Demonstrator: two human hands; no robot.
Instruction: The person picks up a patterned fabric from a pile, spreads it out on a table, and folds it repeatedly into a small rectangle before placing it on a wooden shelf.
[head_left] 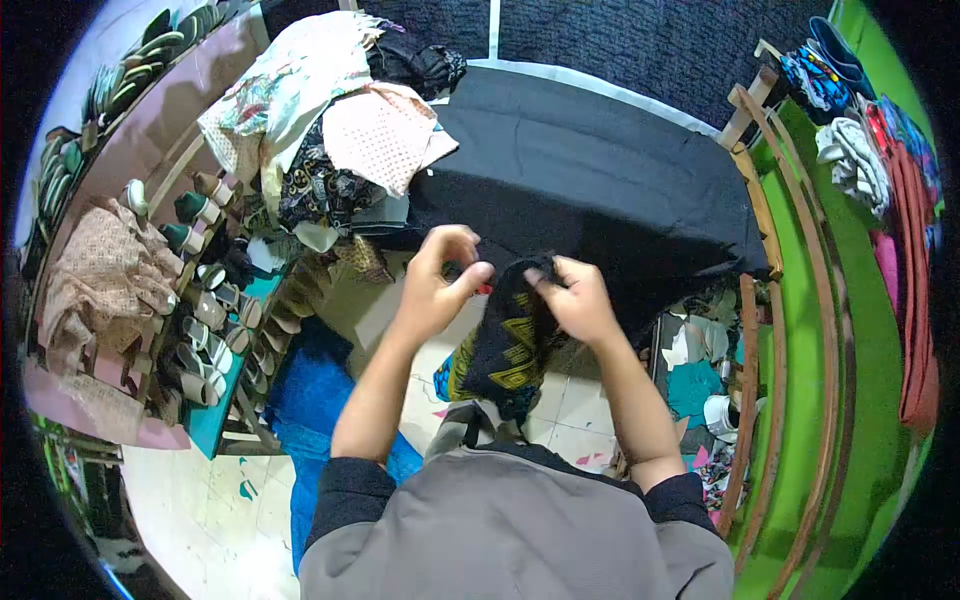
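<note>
Two hands, left hand (440, 280) and right hand (578, 300), pinch one patterned cloth (512, 345)

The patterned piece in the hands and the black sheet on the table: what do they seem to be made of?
Patterned piece: probably soft cloth; it hangs limp and folds, matt black with yellow-green zigzags. Black sheet: also fabric by the look, matt, with shallow creases; the fibre cannot be told.
</note>
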